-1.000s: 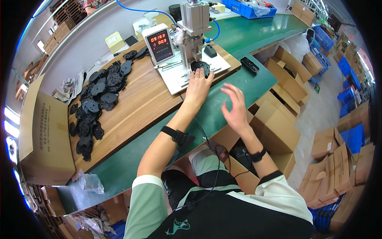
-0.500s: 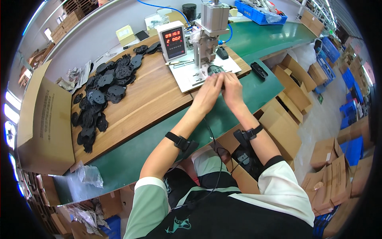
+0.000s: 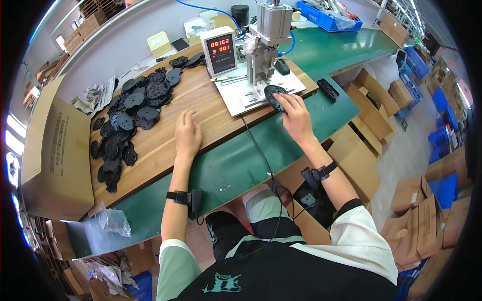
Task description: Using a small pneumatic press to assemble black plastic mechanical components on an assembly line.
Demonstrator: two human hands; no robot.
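My right hand (image 3: 297, 119) grips a flat, black, rounded plastic part (image 3: 274, 96) by its near edge, thumb and fingers closed on it. The part is tilted up at the front of a small metal press (image 3: 262, 61) with a white base plate (image 3: 232, 98). Away to the left, my left hand (image 3: 188, 134) is over the wooden board (image 3: 173, 159), fingers loosely stretched out and nothing in them. Farther left lies a heap of similar black plastic parts (image 3: 134, 100).
A counter box (image 3: 219, 52) with red digits stands beside the press. A black object (image 3: 327, 89) lies on the green table (image 3: 236, 173) at right. A cardboard box (image 3: 60, 155) stands at the left end; open cartons (image 3: 354, 158) are below right. A black cable (image 3: 258, 150) crosses the table edge.
My left hand has let go and moved left toward the heap. My right hand has drawn the black part slightly back from the press. The digits on the counter box have changed.
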